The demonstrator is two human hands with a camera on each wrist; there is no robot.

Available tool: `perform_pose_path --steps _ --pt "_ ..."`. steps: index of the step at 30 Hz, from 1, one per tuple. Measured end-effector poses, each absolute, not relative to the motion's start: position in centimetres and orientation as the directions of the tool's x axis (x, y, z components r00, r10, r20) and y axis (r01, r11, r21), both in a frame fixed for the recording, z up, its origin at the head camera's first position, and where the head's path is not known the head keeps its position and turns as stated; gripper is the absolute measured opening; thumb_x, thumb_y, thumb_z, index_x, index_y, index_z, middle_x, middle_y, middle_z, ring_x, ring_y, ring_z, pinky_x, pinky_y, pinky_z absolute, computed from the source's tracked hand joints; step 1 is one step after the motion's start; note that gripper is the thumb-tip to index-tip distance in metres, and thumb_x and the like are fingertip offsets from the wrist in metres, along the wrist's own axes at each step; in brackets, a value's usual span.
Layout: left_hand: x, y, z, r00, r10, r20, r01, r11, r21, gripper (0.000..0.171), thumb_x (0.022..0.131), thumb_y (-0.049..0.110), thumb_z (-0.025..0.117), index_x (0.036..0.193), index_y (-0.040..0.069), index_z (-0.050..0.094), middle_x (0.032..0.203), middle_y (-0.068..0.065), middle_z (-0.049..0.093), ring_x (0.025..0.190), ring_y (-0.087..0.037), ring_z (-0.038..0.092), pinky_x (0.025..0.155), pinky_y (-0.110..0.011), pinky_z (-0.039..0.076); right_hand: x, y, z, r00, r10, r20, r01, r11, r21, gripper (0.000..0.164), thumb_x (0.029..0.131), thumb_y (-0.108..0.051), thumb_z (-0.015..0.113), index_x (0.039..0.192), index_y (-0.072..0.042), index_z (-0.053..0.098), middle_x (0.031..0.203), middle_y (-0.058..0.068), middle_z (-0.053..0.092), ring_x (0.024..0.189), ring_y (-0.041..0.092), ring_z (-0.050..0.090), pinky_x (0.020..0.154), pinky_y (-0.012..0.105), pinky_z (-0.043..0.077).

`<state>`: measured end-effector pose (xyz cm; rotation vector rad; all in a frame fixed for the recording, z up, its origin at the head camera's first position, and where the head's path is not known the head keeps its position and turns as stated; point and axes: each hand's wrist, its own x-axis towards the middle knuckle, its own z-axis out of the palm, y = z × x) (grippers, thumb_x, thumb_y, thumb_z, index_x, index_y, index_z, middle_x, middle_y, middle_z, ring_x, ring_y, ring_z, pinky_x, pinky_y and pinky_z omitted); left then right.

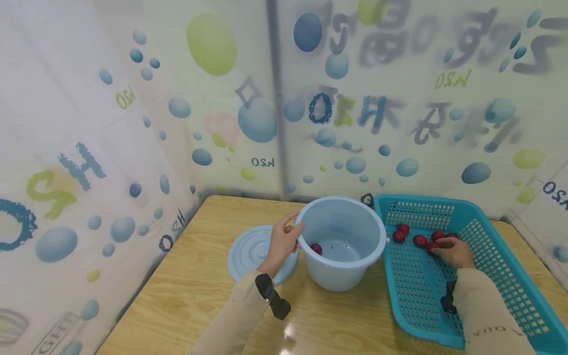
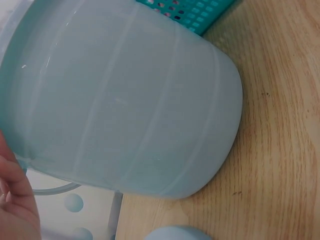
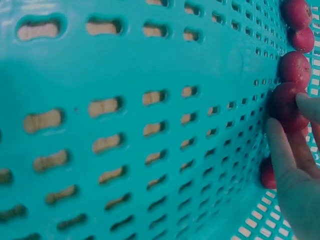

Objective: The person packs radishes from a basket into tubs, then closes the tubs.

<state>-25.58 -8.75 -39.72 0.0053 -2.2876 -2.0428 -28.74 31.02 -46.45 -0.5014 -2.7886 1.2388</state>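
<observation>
My left hand (image 1: 283, 240) grips the rim of a light blue plastic bucket (image 1: 339, 276) at its left side. Inside, one dark red plum (image 1: 316, 248) lies on the bottom. The left wrist view is mostly filled by the bucket's outer wall (image 2: 125, 100), with curled fingers (image 2: 17, 180) at its rim. Over in the turquoise basket (image 1: 417, 296), my right hand (image 1: 454, 252) pinches a dark red plum (image 3: 288, 106) between thumb and fingers. Several more plums (image 1: 419, 240) lie around it near the basket's far end.
A round light blue lid (image 1: 241, 256) lies flat on the wooden table (image 1: 191, 276), left of the bucket and partly behind the left forearm. The basket stands close to the bucket's right side. A printed curtain (image 1: 230, 123) hangs behind the table.
</observation>
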Motion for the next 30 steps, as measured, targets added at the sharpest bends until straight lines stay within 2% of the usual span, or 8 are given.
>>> perform_pose_path --steps 11,12,13,17,21,27,29,30 --pt "-25.7 -8.8 -39.8 -0.997 -0.059 0.046 0.038 0.125 0.991 0.041 0.085 0.02 0.058 0.125 0.013 0.05 0.049 -0.001 0.043 0.035 -0.009 0.038 0.037 -0.019 0.033 -28.9 31.3 -45.5 -0.969 0.229 -0.093 0.219 0.618 -0.755 0.042 0.083 -0.01 0.057 0.115 0.014 0.042 0.114 0.036 0.04 0.102 0.046 0.041 0.075 0.048 0.043" --pt "-25.7 -8.8 -39.9 -0.997 -0.057 0.045 0.038 0.125 0.991 0.041 0.085 0.019 0.058 0.125 0.013 0.05 0.049 -0.001 0.043 0.035 -0.009 0.038 0.037 -0.019 0.033 -29.0 31.4 -45.5 -0.972 0.222 -0.082 0.205 0.616 -0.76 0.043 0.084 -0.011 0.057 0.115 0.014 0.042 0.113 0.035 0.041 0.1 0.045 0.042 0.07 0.046 0.045" --pt "-25.7 -8.8 -39.9 -0.997 -0.058 0.042 0.035 0.123 0.992 0.041 0.085 0.019 0.058 0.125 0.014 0.051 0.049 -0.001 0.043 0.035 -0.009 0.038 0.037 -0.019 0.033 -29.2 31.5 -45.3 -0.973 0.218 -0.08 0.2 0.61 -0.767 0.044 0.084 -0.013 0.057 0.116 0.013 0.041 0.113 0.035 0.041 0.099 0.044 0.043 0.072 0.047 0.045" --pt "-25.8 -8.8 -40.0 -0.997 -0.055 0.048 0.041 0.118 0.992 0.041 0.085 0.018 0.058 0.125 0.013 0.05 0.049 -0.001 0.043 0.035 -0.008 0.038 0.036 -0.019 0.033 -32.2 34.4 -48.4 -0.98 0.2 0.011 0.121 0.635 -0.763 0.052 0.086 -0.032 0.056 0.119 0.006 0.043 0.112 0.029 0.046 0.098 0.039 0.047 0.072 0.045 0.044" --pt "-25.9 -8.8 -40.0 -0.997 -0.057 0.053 0.046 0.115 0.992 0.041 0.085 0.018 0.058 0.125 0.013 0.05 0.049 -0.001 0.044 0.035 -0.008 0.038 0.036 -0.019 0.033 -35.0 36.8 -51.0 -0.982 0.18 0.056 0.077 0.653 -0.753 0.064 0.082 -0.05 0.053 0.122 -0.001 0.044 0.115 0.024 0.046 0.098 0.035 0.046 0.072 0.045 0.043" --pt "-25.9 -8.7 -40.0 -0.996 -0.057 0.063 0.056 0.114 0.992 0.041 0.085 0.018 0.058 0.125 0.012 0.05 0.048 -0.001 0.043 0.034 -0.009 0.038 0.036 -0.019 0.033 -37.3 37.6 -51.7 -0.978 0.176 0.112 0.034 0.663 -0.748 0.069 0.076 -0.06 0.052 0.122 -0.01 0.044 0.117 0.018 0.047 0.103 0.036 0.047 0.075 0.051 0.042" --pt "-25.9 -8.7 -40.0 -0.996 -0.061 0.063 0.055 0.113 0.992 0.04 0.085 0.018 0.058 0.125 0.013 0.051 0.048 -0.001 0.042 0.034 -0.009 0.037 0.036 -0.02 0.033 -38.0 37.7 -51.8 -0.974 0.161 0.158 -0.008 0.679 -0.734 0.066 0.075 -0.06 0.052 0.12 -0.012 0.046 0.115 0.014 0.05 0.104 0.035 0.048 0.077 0.05 0.042" --pt "-25.8 -8.6 -40.0 -0.996 -0.063 0.062 0.054 0.114 0.992 0.04 0.085 0.018 0.058 0.124 0.014 0.051 0.048 -0.001 0.042 0.034 -0.009 0.037 0.036 -0.02 0.033 -38.1 37.6 -51.5 -0.974 0.148 0.17 -0.023 0.685 -0.728 0.065 0.075 -0.06 0.053 0.119 -0.013 0.047 0.115 0.013 0.051 0.105 0.034 0.049 0.075 0.046 0.045"
